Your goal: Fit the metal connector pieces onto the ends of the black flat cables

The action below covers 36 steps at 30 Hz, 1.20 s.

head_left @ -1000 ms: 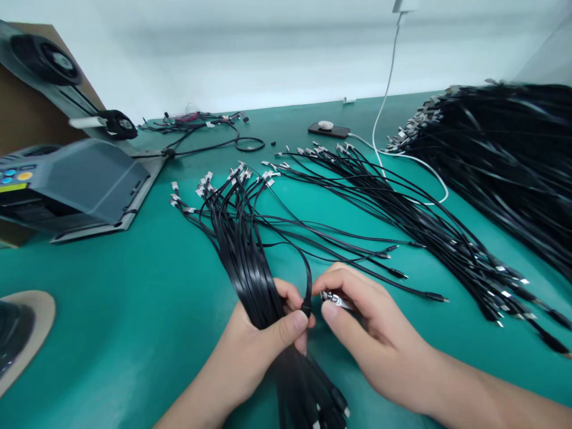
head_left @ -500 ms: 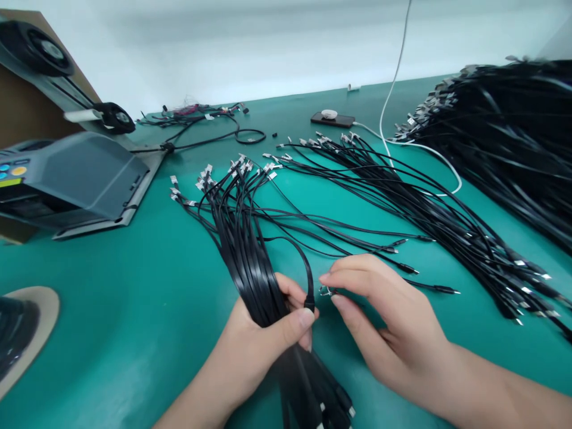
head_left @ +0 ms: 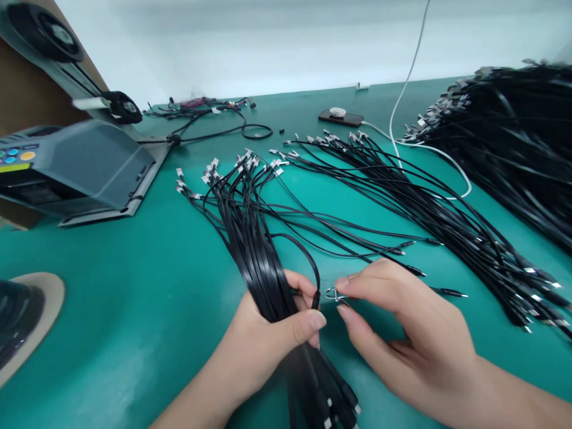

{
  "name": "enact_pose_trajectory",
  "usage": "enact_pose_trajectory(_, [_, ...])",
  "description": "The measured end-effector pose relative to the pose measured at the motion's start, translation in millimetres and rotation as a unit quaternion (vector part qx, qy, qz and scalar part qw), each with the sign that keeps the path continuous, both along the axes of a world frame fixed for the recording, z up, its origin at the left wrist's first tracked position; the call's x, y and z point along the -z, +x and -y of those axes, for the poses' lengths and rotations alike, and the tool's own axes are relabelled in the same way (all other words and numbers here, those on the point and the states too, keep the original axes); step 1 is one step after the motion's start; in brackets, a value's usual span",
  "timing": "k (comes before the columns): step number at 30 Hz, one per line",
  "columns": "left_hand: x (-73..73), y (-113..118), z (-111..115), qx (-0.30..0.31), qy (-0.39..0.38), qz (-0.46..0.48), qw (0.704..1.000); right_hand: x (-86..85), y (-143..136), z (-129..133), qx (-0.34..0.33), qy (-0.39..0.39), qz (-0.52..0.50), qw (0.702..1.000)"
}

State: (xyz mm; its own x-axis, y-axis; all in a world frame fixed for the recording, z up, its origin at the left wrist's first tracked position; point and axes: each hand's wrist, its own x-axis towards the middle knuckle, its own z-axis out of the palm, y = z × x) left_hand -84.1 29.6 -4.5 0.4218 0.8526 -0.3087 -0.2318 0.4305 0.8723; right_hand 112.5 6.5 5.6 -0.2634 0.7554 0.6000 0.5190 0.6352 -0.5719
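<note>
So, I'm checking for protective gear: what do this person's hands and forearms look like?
The left hand and right hand are bare, with no gloves, rings or watch visible. The left forearm and right forearm show no sleeves within the picture. The left thumbnail looks short.

Bundle [head_left: 263,271]: smooth plastic strands, glossy where light strikes flat faces. Plugs [head_left: 346,390] below: duller plastic, bright metal tips. Tags [head_left: 214,162] at upper ends: foil or paper, too small to tell. Clip [head_left: 334,295]: bare metal, bright shine. Heap [head_left: 513,137]: plastic strands, streaked with gloss, partly blurred. Table [head_left: 143,286]: smooth sheet surface, soft sheen. Wall [head_left: 250,47]: smooth, matt. Machine [head_left: 96,158]: hard plastic casing, satin. Base plate [head_left: 151,179]: metal-looking, dull. Board [head_left: 33,104]: matt, cardboard-like. Reel [head_left: 54,295]: matt cardboard-like rim, glossy core. Phone [head_left: 353,120]: glass-like face, smooth. Cord [head_left: 391,122]: smooth plastic, low sheen.
</note>
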Motion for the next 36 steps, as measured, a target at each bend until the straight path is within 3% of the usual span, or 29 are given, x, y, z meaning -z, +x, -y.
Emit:
enact_pose_trajectory(26, [-5.4,-0.1,0.5,0.005,-0.013,-0.034,0.999,-1.8,-0.6,6.3,-0.023,0.030,0.042,0.998])
enact_pose_trajectory(36, [-9.4,4.5,1.3,-0.026,-0.030,-0.044,0.998,-5.3,-0.8,6.5,-0.019,0.024,0.043,0.999])
